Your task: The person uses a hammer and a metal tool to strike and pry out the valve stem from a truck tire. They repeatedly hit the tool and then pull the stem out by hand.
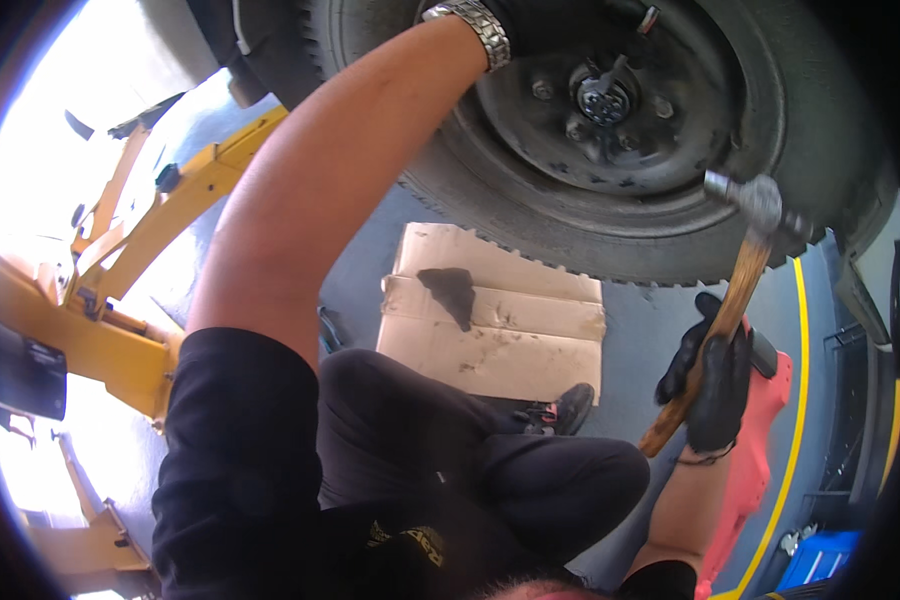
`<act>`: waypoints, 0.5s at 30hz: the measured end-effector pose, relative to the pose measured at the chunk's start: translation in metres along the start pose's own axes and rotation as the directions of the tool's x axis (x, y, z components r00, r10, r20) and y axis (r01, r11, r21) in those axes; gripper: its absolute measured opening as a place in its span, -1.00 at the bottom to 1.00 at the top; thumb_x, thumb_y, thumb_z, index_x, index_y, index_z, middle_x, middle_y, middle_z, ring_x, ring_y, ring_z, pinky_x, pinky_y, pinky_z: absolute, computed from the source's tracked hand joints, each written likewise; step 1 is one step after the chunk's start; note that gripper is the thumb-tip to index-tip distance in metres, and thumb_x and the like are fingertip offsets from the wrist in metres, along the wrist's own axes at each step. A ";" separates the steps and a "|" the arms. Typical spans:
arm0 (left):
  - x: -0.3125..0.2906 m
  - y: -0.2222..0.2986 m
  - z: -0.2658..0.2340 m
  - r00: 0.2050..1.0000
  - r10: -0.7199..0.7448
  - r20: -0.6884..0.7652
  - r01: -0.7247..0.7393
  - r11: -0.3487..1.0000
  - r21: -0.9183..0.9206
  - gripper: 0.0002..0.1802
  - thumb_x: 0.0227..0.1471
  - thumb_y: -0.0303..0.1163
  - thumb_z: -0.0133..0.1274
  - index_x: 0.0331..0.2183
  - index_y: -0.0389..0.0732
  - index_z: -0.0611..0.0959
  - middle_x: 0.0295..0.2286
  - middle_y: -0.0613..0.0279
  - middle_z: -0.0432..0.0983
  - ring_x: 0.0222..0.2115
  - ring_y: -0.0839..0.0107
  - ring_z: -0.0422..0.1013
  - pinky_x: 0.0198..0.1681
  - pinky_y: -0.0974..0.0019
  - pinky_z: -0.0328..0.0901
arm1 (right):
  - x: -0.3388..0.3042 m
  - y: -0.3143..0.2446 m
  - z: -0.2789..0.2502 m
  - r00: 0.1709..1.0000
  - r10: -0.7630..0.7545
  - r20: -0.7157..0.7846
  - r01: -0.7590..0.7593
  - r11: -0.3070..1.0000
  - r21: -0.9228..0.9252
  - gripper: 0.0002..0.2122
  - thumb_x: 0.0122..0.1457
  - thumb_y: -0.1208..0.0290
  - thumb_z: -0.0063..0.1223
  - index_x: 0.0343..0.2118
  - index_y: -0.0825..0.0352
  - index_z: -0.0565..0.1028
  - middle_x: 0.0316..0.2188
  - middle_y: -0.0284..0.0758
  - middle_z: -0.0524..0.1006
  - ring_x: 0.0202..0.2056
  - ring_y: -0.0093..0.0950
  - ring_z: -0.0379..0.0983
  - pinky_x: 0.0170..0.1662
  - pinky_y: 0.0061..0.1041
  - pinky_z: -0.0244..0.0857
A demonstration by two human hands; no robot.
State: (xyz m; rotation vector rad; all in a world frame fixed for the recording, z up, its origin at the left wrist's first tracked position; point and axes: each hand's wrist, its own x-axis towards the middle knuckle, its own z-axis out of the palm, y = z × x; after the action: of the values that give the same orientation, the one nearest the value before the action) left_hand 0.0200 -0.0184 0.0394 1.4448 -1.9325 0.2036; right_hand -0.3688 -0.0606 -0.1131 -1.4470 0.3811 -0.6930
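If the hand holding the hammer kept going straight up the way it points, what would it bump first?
Probably the big black rubber tyre: the gloved right hand points its wooden-handled hammer at the tyre's lower edge, though depth is unclear.

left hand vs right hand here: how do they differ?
The right hand wears a black glove and grips a wooden-handled hammer; the left hand holds no tool that shows and is mostly cut off by the frame's top edge. The left reaches high over the wheel, wristwatch on; the right stays below the tyre.
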 end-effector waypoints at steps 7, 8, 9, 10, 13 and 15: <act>0.005 0.021 -0.005 0.988 0.138 0.062 -0.151 0.943 0.297 -0.63 0.19 -0.09 0.14 -0.12 -0.14 0.73 -0.22 -0.08 0.65 -0.20 0.03 0.56 -0.07 0.09 0.40 | 0.058 -0.112 0.005 0.973 -0.231 -0.002 0.203 0.859 -0.471 -0.63 0.47 0.22 -0.19 0.05 0.47 0.43 -0.54 -0.43 0.38 -0.67 -0.64 0.33 -0.56 -0.63 0.28; 0.005 0.018 -0.006 0.982 0.178 0.068 -0.190 0.933 0.305 -0.63 0.19 -0.08 0.12 -0.12 -0.13 0.73 -0.22 -0.09 0.64 -0.19 -0.01 0.55 -0.06 0.08 0.40 | 0.063 -0.123 0.012 0.967 -0.254 -0.004 0.222 0.850 -0.477 -0.62 0.47 0.22 -0.19 0.05 0.47 0.44 -0.54 -0.43 0.38 -0.67 -0.64 0.33 -0.56 -0.63 0.29; 0.004 0.015 -0.007 0.974 0.214 0.074 -0.227 0.921 0.317 -0.62 0.20 -0.07 0.11 -0.12 -0.12 0.73 -0.21 -0.09 0.64 -0.19 -0.05 0.54 -0.06 0.07 0.40 | 0.067 -0.128 0.014 0.965 -0.264 0.000 0.234 0.855 -0.462 -0.65 0.46 0.23 -0.18 0.03 0.46 0.46 -0.55 -0.42 0.39 -0.67 -0.63 0.33 -0.55 -0.62 0.29; 0.010 0.014 0.005 0.977 0.207 0.052 -0.214 0.937 0.277 -0.63 0.20 -0.07 0.11 -0.12 -0.12 0.73 -0.21 -0.09 0.64 -0.19 -0.04 0.55 -0.06 0.06 0.40 | 0.066 -0.135 0.011 0.962 -0.272 -0.019 0.231 0.848 -0.477 -0.67 0.45 0.25 -0.16 0.02 0.44 0.47 -0.57 -0.40 0.39 -0.66 -0.62 0.34 -0.54 -0.60 0.29; 0.012 0.024 0.005 0.989 0.133 0.061 -0.145 0.956 0.256 -0.64 0.20 -0.09 0.11 -0.11 -0.12 0.73 -0.21 -0.10 0.64 -0.19 -0.02 0.55 -0.06 0.06 0.40 | 0.095 -0.121 0.004 0.601 -0.653 0.461 0.652 0.067 -0.755 -0.68 0.45 0.21 -0.14 -0.04 0.38 0.51 -0.61 -0.40 0.38 -0.67 -0.62 0.34 -0.56 -0.59 0.27; 0.015 0.026 0.008 0.988 0.080 0.133 -0.113 0.957 0.268 -0.64 0.19 -0.12 0.11 -0.10 -0.12 0.73 -0.21 -0.10 0.64 -0.19 -0.02 0.55 -0.06 0.05 0.40 | 0.074 -0.123 0.017 0.992 -0.129 -0.014 0.079 0.687 -0.722 -0.66 0.44 0.13 -0.13 -0.10 0.34 0.54 -0.61 -0.41 0.38 -0.70 -0.63 0.33 -0.63 -0.60 0.23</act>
State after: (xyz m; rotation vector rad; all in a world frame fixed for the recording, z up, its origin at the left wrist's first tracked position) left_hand -0.0087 -0.0240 0.0500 1.5705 -2.1417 0.4551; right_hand -0.3270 -0.0919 0.0221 -2.2212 0.6788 -0.7147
